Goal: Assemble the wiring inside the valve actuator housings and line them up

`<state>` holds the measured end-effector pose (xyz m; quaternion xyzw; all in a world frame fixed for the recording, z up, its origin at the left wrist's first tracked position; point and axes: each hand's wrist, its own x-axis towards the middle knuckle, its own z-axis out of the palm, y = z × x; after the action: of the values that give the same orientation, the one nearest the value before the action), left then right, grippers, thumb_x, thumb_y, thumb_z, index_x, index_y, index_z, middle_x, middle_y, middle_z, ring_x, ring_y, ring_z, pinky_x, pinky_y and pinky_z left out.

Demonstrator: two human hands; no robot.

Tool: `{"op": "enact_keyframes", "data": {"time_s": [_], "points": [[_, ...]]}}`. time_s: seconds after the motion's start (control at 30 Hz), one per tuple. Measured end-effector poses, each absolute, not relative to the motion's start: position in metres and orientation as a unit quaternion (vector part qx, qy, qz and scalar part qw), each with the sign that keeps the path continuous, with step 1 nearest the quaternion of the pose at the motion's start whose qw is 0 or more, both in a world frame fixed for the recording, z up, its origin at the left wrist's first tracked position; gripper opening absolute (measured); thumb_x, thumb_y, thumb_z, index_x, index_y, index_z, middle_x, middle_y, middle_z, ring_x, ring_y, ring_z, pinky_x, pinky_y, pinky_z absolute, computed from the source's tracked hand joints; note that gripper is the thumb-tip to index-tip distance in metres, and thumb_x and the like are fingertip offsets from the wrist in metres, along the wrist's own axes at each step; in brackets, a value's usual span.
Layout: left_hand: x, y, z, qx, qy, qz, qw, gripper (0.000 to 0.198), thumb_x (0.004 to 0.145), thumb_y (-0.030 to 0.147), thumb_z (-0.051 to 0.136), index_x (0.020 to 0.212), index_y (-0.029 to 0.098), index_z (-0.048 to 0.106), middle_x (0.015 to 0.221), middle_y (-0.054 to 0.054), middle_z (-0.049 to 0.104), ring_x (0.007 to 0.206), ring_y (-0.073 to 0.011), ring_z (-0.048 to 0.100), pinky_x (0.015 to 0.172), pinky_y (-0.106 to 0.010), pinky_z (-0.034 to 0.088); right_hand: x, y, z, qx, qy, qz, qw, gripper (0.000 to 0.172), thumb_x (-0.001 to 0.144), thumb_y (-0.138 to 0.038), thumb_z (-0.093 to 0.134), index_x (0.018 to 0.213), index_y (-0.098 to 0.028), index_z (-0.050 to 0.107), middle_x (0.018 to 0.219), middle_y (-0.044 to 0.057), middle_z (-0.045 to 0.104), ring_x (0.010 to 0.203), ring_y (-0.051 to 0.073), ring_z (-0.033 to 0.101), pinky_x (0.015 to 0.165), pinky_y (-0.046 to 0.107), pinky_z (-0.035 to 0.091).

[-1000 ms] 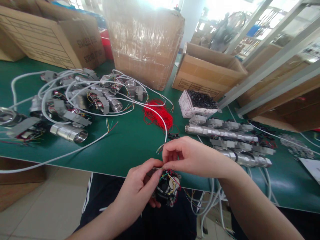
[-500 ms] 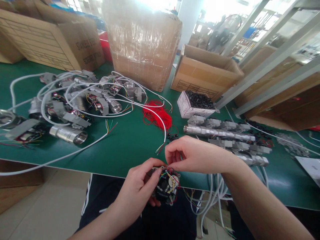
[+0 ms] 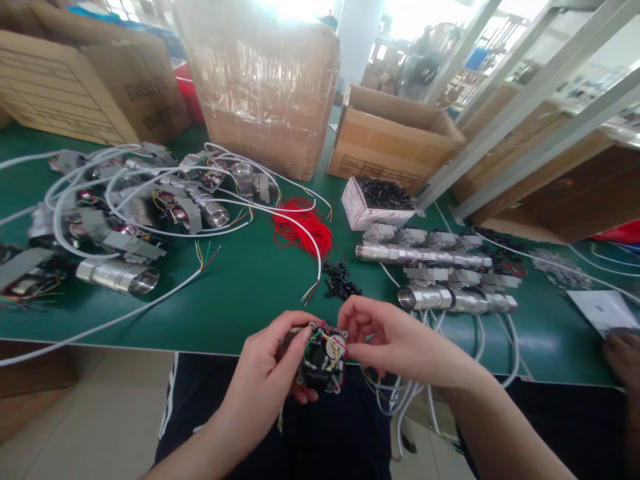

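My left hand (image 3: 273, 363) is wrapped round a black wired assembly (image 3: 324, 359), thumb on its top edge, held over my lap at the table's front edge. Red, yellow, green and white wires loop across its face. At the assembly's right side is my right hand (image 3: 385, 337), thumb and fingers bent together near the red wire; what they pinch, if anything, is too small to make out. Just beyond my hands lie small black parts (image 3: 341, 280), a bundle of red wire (image 3: 301, 230) and the stripped end of a white cable (image 3: 314, 250).
Metal valve bodies (image 3: 120, 275) with tangled cables cover the left of the green table (image 3: 240, 280). On the right stand two rows of metal fittings (image 3: 425, 255) and a small box of black parts (image 3: 377, 203). Cartons (image 3: 395, 133) are behind. Another person's hand (image 3: 623, 353) shows far right.
My right hand has moved from the assembly's top edge down to its right side. The view has shifted, showing more black parts and another person's hand at the right edge.
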<state>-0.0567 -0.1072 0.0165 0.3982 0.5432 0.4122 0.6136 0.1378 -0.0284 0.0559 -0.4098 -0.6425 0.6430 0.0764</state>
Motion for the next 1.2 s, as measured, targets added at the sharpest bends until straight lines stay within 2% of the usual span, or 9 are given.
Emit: {"op": "enact_keyframes", "data": {"time_s": [0.1, 0.2, 0.3, 0.37, 0.43, 0.53, 0.7, 0.9, 1.2], "points": [[-0.057, -0.108, 0.02, 0.388, 0.545, 0.412, 0.619, 0.04, 0.092, 0.052, 0.059, 0.111, 0.018, 0.066, 0.085, -0.005, 0.075, 0.054, -0.0188, 0.073, 0.043, -0.024, 0.06, 0.137, -0.042, 0.043, -0.417, -0.556, 0.711, 0.11, 0.024, 0.085, -0.028, 0.067, 0.099, -0.021, 0.049, 0.072, -0.007, 0.058, 0.054, 0.008, 0.057, 0.046, 0.017, 0.049], [-0.059, -0.11, 0.022, 0.384, 0.531, 0.411, 0.634, 0.042, 0.092, 0.048, 0.06, 0.12, 0.016, 0.062, 0.091, -0.007, 0.077, 0.059, -0.0194, 0.074, 0.052, -0.028, 0.064, 0.136, -0.054, 0.032, -0.416, -0.497, 0.746, 0.155, 0.032, 0.085, -0.033, 0.07, 0.104, -0.022, 0.046, 0.074, -0.007, 0.062, 0.056, 0.009, 0.064, 0.05, 0.019, 0.055], [-0.063, -0.112, 0.022, 0.38, 0.507, 0.406, 0.659, 0.053, 0.091, 0.044, 0.063, 0.135, 0.015, 0.054, 0.093, -0.008, 0.078, 0.065, -0.0202, 0.076, 0.061, -0.03, 0.066, 0.137, -0.063, 0.025, -0.417, -0.46, 0.761, 0.186, 0.037, 0.086, -0.036, 0.072, 0.109, -0.022, 0.046, 0.076, -0.005, 0.065, 0.057, 0.009, 0.067, 0.053, 0.02, 0.057], [-0.067, -0.113, 0.021, 0.38, 0.492, 0.401, 0.673, 0.061, 0.09, 0.042, 0.065, 0.142, 0.014, 0.049, 0.102, -0.01, 0.077, 0.069, -0.0205, 0.077, 0.065, -0.031, 0.066, 0.137, -0.069, 0.022, -0.413, -0.452, 0.766, 0.197, 0.039, 0.087, -0.036, 0.072, 0.112, -0.021, 0.046, 0.078, -0.004, 0.066, 0.059, 0.01, 0.068, 0.055, 0.02, 0.058], [-0.07, -0.114, 0.02, 0.381, 0.48, 0.396, 0.684, 0.067, 0.089, 0.04, 0.066, 0.147, 0.015, 0.045, 0.11, -0.012, 0.076, 0.072, -0.021, 0.077, 0.069, -0.032, 0.066, 0.137, -0.073, 0.02, -0.406, -0.449, 0.769, 0.203, 0.042, 0.087, -0.035, 0.073, 0.115, -0.021, 0.046, 0.079, -0.004, 0.067, 0.06, 0.01, 0.069, 0.056, 0.021, 0.059], [-0.074, -0.114, 0.018, 0.38, 0.455, 0.391, 0.704, 0.072, 0.089, 0.037, 0.068, 0.152, 0.015, 0.04, 0.109, -0.011, 0.076, 0.077, -0.022, 0.077, 0.074, -0.033, 0.064, 0.137, -0.078, 0.017, -0.397, -0.446, 0.774, 0.213, 0.046, 0.087, -0.036, 0.075, 0.119, -0.021, 0.045, 0.081, -0.003, 0.068, 0.06, 0.01, 0.07, 0.056, 0.021, 0.059], [-0.079, -0.112, 0.015, 0.371, 0.419, 0.383, 0.735, 0.073, 0.088, 0.031, 0.071, 0.152, 0.018, 0.04, 0.114, -0.012, 0.075, 0.084, -0.0221, 0.076, 0.079, -0.033, 0.062, 0.135, -0.082, 0.017, -0.394, -0.442, 0.773, 0.228, 0.049, 0.086, -0.038, 0.076, 0.12, -0.021, 0.045, 0.08, -0.004, 0.067, 0.06, 0.009, 0.069, 0.056, 0.019, 0.058], [-0.081, -0.112, 0.011, 0.375, 0.414, 0.37, 0.742, 0.083, 0.083, 0.024, 0.073, 0.154, 0.017, 0.033, 0.101, -0.009, 0.077, 0.086, -0.0221, 0.075, 0.083, -0.034, 0.06, 0.134, -0.08, 0.016, -0.39, -0.44, 0.777, 0.227, 0.048, 0.086, -0.036, 0.076, 0.12, -0.021, 0.046, 0.079, -0.004, 0.067, 0.059, 0.009, 0.068, 0.055, 0.018, 0.057], [-0.075, -0.112, 0.012, 0.382, 0.435, 0.375, 0.724, 0.074, 0.078, 0.018, 0.074, 0.145, 0.021, 0.042, 0.107, -0.01, 0.076, 0.083, -0.0195, 0.073, 0.078, -0.031, 0.06, 0.129, -0.085, 0.014, -0.41, -0.425, 0.769, 0.245, 0.05, 0.078, -0.021, 0.075, 0.118, -0.022, 0.044, 0.079, -0.005, 0.064, 0.058, 0.009, 0.063, 0.05, 0.018, 0.054]]}}
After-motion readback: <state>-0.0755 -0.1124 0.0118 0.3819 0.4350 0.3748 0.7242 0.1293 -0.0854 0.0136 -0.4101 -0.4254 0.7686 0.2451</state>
